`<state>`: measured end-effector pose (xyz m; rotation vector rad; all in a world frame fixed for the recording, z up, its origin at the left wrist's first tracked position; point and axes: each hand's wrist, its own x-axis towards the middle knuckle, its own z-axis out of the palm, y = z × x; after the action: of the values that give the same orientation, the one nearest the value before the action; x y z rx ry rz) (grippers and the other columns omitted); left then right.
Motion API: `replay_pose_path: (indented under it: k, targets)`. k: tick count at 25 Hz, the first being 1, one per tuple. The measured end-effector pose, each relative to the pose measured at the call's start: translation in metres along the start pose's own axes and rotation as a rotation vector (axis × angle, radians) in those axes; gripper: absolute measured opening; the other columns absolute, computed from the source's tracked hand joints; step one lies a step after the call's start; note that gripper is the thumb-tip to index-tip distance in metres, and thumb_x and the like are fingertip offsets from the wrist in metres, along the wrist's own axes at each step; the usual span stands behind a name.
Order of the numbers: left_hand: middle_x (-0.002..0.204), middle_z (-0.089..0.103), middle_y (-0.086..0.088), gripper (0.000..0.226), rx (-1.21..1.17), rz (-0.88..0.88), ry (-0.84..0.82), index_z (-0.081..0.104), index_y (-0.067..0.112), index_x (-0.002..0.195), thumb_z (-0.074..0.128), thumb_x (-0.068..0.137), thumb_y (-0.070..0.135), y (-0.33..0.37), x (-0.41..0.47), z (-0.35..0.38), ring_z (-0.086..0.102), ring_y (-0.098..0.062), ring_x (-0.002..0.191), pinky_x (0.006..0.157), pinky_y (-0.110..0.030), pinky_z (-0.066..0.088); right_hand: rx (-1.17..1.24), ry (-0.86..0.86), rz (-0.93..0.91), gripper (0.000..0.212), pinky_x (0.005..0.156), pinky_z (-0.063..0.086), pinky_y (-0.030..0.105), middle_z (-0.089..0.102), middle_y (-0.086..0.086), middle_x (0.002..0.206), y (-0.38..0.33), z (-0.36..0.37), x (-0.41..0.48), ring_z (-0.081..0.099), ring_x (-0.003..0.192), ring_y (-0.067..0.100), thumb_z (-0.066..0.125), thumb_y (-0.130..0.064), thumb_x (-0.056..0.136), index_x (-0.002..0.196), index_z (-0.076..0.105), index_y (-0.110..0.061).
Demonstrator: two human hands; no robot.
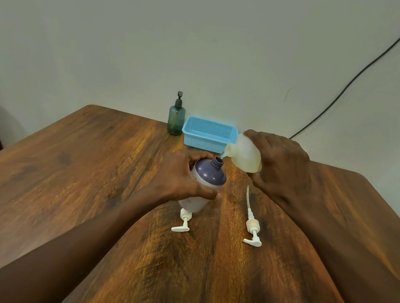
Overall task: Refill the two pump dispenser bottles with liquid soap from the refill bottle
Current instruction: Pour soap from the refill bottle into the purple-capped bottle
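The left hand [179, 174] grips the purple bottle [206, 179] upright on the bench [56, 180]; the right hand [278, 164] holds the refill bottle [244, 155] tipped, spout just above the open neck.

No readable text anywhere.

The purple-topped bottle [206, 179] carries a faint smudge low on its pale body, too blurred to read; the tilted refill bottle [246, 153] and the green dispenser [176, 119] show no legible label.
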<state>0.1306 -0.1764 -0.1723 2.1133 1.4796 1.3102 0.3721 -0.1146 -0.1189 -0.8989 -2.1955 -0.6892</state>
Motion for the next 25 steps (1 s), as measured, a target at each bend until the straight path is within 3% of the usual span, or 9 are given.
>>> replay_pose_path:
  k: [18, 25]
  targets:
    - [0.101, 0.062, 0.031, 0.068, -0.008, 0.003, -0.007, 0.061, 0.044, 0.114, 0.097, 0.056, 0.043, 0.003, -0.0024, -0.0005, 0.06, 0.018, 0.094, 0.079, -0.007, 0.051, -0.017, -0.004, -0.001, 0.075, 0.084, 0.059, 0.055, 0.071, 0.018, 0.121, -0.0001, -0.0004, -0.0014, 0.071, 0.096, 0.04, 0.093, -0.024, 0.066, 0.133, 0.061, -0.011]
    - [0.107, 0.068, 0.022, 0.07, -0.008, 0.006, -0.007, 0.062, 0.044, 0.116, 0.097, 0.055, 0.046, 0.0022, -0.0027, -0.0006, 0.062, 0.011, 0.099, 0.081, -0.01, 0.054, -0.011, -0.021, -0.014, 0.075, 0.084, 0.059, 0.056, 0.071, 0.019, 0.121, -0.0004, 0.0008, -0.0015, 0.071, 0.095, 0.041, 0.093, -0.023, 0.066, 0.132, 0.061, -0.01]
